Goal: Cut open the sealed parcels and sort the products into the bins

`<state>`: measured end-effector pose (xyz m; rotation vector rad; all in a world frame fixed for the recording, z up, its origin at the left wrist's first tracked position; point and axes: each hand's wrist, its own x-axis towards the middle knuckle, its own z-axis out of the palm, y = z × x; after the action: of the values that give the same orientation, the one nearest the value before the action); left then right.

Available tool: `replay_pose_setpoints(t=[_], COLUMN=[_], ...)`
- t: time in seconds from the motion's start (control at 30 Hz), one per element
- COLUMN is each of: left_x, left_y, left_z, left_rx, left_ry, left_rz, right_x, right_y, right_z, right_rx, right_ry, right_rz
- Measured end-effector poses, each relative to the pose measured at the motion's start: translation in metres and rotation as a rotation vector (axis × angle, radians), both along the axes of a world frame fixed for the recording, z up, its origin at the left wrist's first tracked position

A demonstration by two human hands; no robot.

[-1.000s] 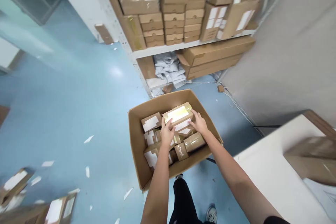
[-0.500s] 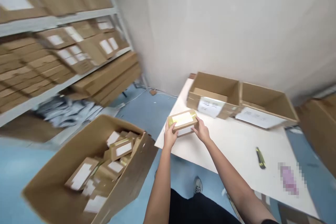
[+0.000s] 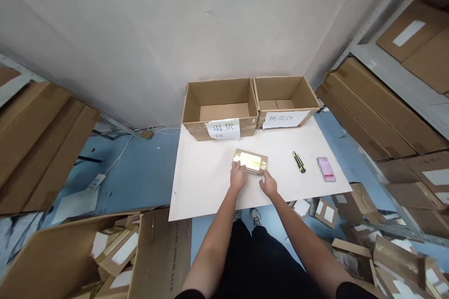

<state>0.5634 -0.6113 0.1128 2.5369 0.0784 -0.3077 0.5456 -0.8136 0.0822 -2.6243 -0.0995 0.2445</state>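
Note:
A small taped cardboard parcel (image 3: 251, 161) with a shiny label lies on the white table (image 3: 203, 173). My left hand (image 3: 237, 176) grips its near left corner, fingers curled on it. Against its near right edge rests my right hand (image 3: 268, 184), fingers bent round the side. Both forearms reach up from the bottom of the view.
Two open labelled boxes stand at the table's back: left box (image 3: 219, 107), right box (image 3: 285, 101). A utility knife (image 3: 299, 161) and a pink object (image 3: 326, 168) lie right of the parcel. A large carton of parcels (image 3: 87, 252) sits bottom left. Shelves of boxes flank both sides.
I have turned from the floor carton to the table. The parcel came out of the carton in both hands and now lies flat on the tabletop.

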Motion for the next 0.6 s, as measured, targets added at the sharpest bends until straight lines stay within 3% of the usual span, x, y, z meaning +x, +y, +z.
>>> replay_pose_setpoints(t=[0.13,0.3,0.37,0.47,0.6], left_x=[0.003,0.029,0.045,0.071,0.097], left_y=[-0.005,-0.016,-0.016,-0.009,-0.003], left_z=[-0.008,-0.009,-0.006,0.0,0.008], left_rx=[-0.018,0.028,0.082,0.149,0.229], left_ry=[-0.076,0.128,0.204,0.257,0.282], left_rz=[0.209,0.203,0.171,0.01,-0.156], right_x=[0.039,0.087,0.083,0.064,0.067], right_y=[0.006,0.017,0.018,0.009,-0.044], right_z=[0.015,0.024,0.021,0.015,0.017], right_rx=[-0.063,-0.067,-0.085,-0.111,-0.035], right_ry=[-0.024,0.091,0.131,0.15,0.125], right_rz=[-0.074,0.117,0.152,0.185,0.213])
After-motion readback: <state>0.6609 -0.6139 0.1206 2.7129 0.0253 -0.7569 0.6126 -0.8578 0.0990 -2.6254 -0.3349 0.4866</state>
